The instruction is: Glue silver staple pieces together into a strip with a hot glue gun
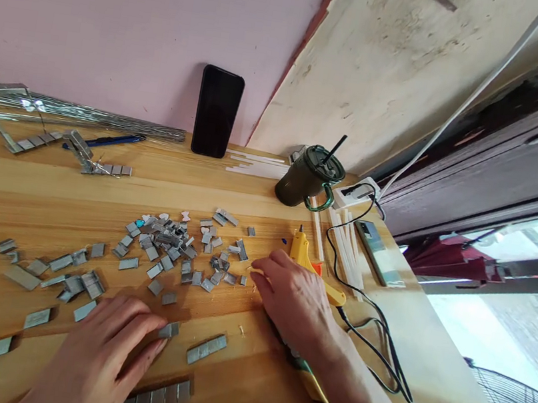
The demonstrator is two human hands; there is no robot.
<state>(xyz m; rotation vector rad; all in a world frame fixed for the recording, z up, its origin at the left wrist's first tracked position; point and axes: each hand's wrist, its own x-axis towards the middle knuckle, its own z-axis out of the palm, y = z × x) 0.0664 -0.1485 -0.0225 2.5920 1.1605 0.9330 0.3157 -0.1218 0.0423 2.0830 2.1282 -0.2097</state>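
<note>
My left hand [103,348] pinches a short piece of staple strip [169,330] between thumb and forefinger, just above the wooden table [243,376]. Under that hand, partly hidden, lies a row of joined staple pieces [163,402]. To its right rests a longer staple segment [206,349]. My right hand [293,294] is low over the table, its fingers reaching left with nothing plainly in them. Its fingertips are near the right side of a loose pile of small staple pieces [166,243]. A yellow hot glue gun [300,246] lies beyond it, partly covered by the hand.
A black phone [218,112] leans on the wall. A dark lidded mug [306,177] with a straw stands by white glue sticks [346,247]. A black cord [387,340] loops at right, near another phone [377,251]. Thin metal rods [109,118] lie at back left.
</note>
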